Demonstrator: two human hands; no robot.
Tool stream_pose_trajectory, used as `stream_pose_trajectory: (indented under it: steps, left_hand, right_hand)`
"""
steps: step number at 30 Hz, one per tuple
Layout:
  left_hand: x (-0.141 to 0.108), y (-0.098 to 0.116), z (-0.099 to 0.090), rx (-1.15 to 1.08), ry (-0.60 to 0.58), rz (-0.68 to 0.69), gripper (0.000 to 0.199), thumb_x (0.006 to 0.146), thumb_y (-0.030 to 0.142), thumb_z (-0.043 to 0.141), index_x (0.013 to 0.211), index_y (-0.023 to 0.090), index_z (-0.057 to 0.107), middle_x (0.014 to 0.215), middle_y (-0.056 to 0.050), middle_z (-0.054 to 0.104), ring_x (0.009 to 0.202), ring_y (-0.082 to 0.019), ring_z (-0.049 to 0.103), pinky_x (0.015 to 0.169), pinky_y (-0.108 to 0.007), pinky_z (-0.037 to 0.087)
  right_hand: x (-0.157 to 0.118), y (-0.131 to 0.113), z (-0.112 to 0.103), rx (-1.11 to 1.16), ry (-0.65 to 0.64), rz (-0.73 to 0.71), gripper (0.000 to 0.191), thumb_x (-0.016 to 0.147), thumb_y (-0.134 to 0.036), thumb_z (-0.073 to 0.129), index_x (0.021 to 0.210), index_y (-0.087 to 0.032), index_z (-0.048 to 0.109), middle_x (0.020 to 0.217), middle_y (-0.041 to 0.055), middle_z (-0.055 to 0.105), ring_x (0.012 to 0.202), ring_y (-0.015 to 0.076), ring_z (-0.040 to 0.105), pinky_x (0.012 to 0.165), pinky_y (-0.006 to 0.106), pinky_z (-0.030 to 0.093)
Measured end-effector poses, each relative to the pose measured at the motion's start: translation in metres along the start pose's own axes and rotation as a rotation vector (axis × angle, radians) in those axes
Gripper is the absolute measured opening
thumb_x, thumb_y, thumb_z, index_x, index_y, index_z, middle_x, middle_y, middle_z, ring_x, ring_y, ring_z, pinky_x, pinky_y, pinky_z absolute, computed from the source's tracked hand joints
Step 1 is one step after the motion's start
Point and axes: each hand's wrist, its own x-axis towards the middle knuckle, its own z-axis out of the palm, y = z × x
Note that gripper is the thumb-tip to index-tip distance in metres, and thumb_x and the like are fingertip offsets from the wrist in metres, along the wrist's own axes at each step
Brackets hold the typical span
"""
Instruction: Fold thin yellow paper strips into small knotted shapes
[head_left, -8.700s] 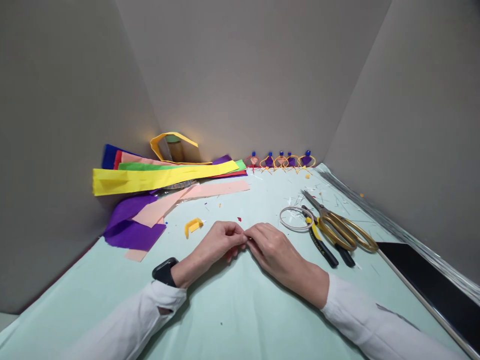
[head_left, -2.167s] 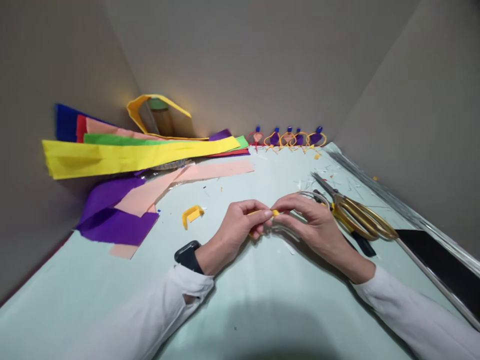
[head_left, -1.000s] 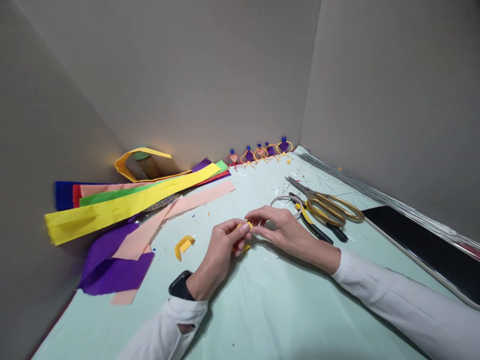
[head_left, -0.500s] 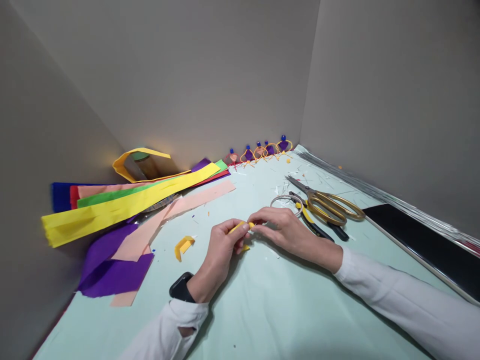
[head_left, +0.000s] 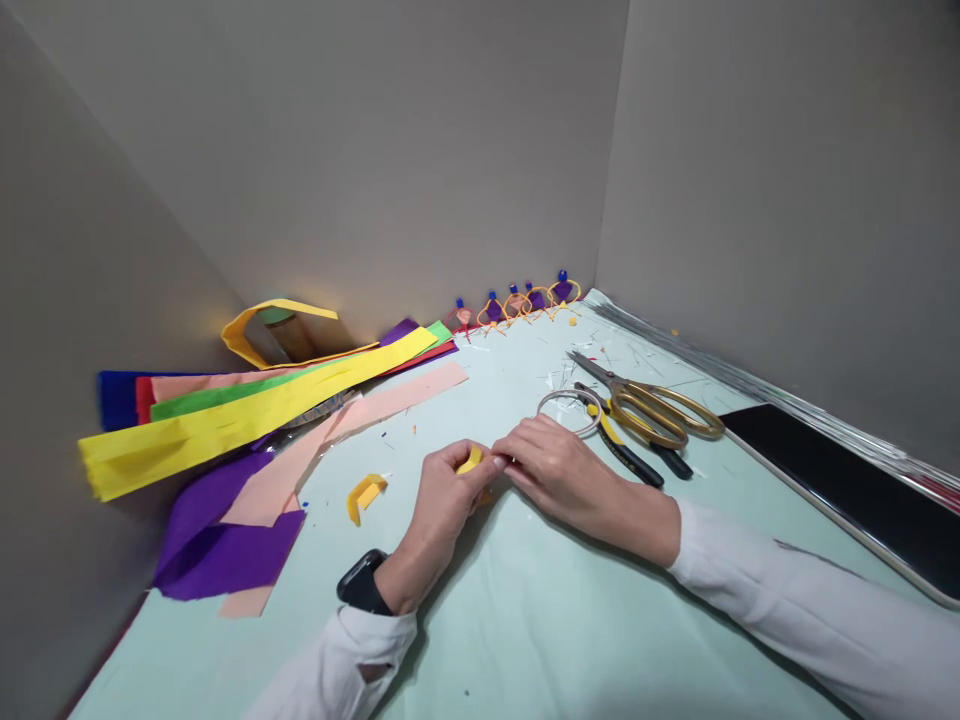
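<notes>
Nearest us, the left grip [head_left: 444, 492], a bare hand, pinches a small folded yellow strip of paper or fabric [head_left: 470, 461] between thumb and fingers, over the middle of the bench. The right grip [head_left: 553, 462] is drawn together, its fingertips meeting the left thumb tip; we cannot tell whether it grasps anything. Our judgement: pinch firmly close to the working point and make only small right-hand turns, lest the soft strip slip or crease. The bench [head_left: 525, 620] is covered in pale mint-green sheeting. On it we note a bent orange-yellow scrap [head_left: 367, 496] left of the hands; to their right, black-and-yellow-handled pliers [head_left: 634, 465], then gold-handled metal scissors [head_left: 616, 386]. Farther off, a row of five small looped figures [head_left: 515, 302] with blue tops stands near plain grey walls [head_left: 412, 150].
</notes>
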Motion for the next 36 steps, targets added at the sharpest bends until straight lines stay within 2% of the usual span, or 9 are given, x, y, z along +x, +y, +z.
stream_pose_trajectory:
  steps: [3,7,12,14,18,25,30,36]
  left_hand:
    - [0.0,-0.002,-0.003,-0.057,-0.033,-0.007,0.026,0.072,0.033,0.072,0.062,0.014,0.058,0.047,0.007,0.039,0.046,-0.006,0.03,0.044,-0.02,0.021]
    - [0.003,-0.004,-0.007,-0.232,-0.135,-0.027,0.02,0.075,0.031,0.072,0.073,0.012,0.066,0.057,0.003,0.049,0.049,-0.006,0.035,0.044,-0.018,0.023]
    - [0.006,-0.005,-0.01,-0.394,-0.259,-0.078,0.019,0.075,0.029,0.074,0.079,0.012,0.068,0.059,0.003,0.05,0.049,-0.004,0.037,0.044,-0.016,0.026]
    - [0.006,-0.005,-0.009,-0.394,-0.256,-0.082,0.019,0.075,0.029,0.075,0.08,0.012,0.068,0.062,0.001,0.052,0.049,-0.004,0.04,0.043,-0.016,0.027]
    - [0.006,-0.006,-0.007,-0.335,-0.177,-0.082,0.021,0.074,0.03,0.075,0.076,0.011,0.066,0.065,0.0,0.056,0.048,-0.004,0.04,0.042,-0.017,0.026]
    - [0.004,-0.005,-0.007,-0.289,-0.115,-0.082,0.02,0.074,0.029,0.073,0.069,0.013,0.062,0.057,0.003,0.049,0.045,-0.004,0.033,0.041,-0.018,0.021]
    - [0.002,-0.003,-0.004,-0.177,-0.061,-0.062,0.026,0.073,0.033,0.072,0.062,0.013,0.06,0.047,0.007,0.037,0.044,-0.004,0.029,0.042,-0.018,0.018]
    - [0.001,-0.002,0.001,-0.093,-0.007,-0.019,0.028,0.071,0.039,0.074,0.067,0.014,0.062,0.048,0.006,0.04,0.045,-0.005,0.029,0.043,-0.019,0.021]
  right_hand:
    - [0.002,0.004,0.0,0.23,0.053,0.092,0.009,0.09,-0.011,0.059,0.097,-0.012,0.065,0.089,0.0072,0.066,0.084,0.0185,0.059,0.074,0.03,0.045]
    - [0.006,0.005,-0.005,0.455,0.089,0.232,0.01,0.087,-0.014,0.066,0.097,-0.016,0.069,0.088,0.0043,0.066,0.082,0.0154,0.061,0.073,0.027,0.047]
    - [0.008,0.004,-0.008,0.561,0.102,0.277,0.009,0.087,-0.018,0.067,0.096,-0.019,0.071,0.09,0.0032,0.065,0.083,0.0146,0.06,0.076,0.027,0.047]
    - [0.007,0.006,-0.008,0.554,0.1,0.255,0.008,0.088,-0.018,0.066,0.094,-0.019,0.07,0.091,0.0033,0.065,0.085,0.0147,0.06,0.077,0.028,0.047]
    - [0.006,0.01,-0.008,0.517,0.099,0.215,0.005,0.089,-0.018,0.064,0.093,-0.018,0.068,0.092,0.0036,0.067,0.087,0.0152,0.062,0.079,0.028,0.047]
    - [0.006,0.011,-0.007,0.412,0.04,0.209,0.005,0.09,-0.018,0.061,0.094,-0.017,0.066,0.092,0.0043,0.07,0.083,0.0156,0.064,0.076,0.028,0.048]
    - [0.002,0.012,-0.005,0.241,0.007,0.105,0.009,0.093,-0.018,0.056,0.097,-0.016,0.063,0.093,0.007,0.07,0.085,0.0184,0.063,0.077,0.031,0.047]
    - [-0.001,0.005,-0.001,0.075,-0.029,0.058,0.011,0.096,-0.015,0.049,0.098,-0.014,0.061,0.092,0.0105,0.066,0.087,0.0216,0.061,0.078,0.035,0.048]
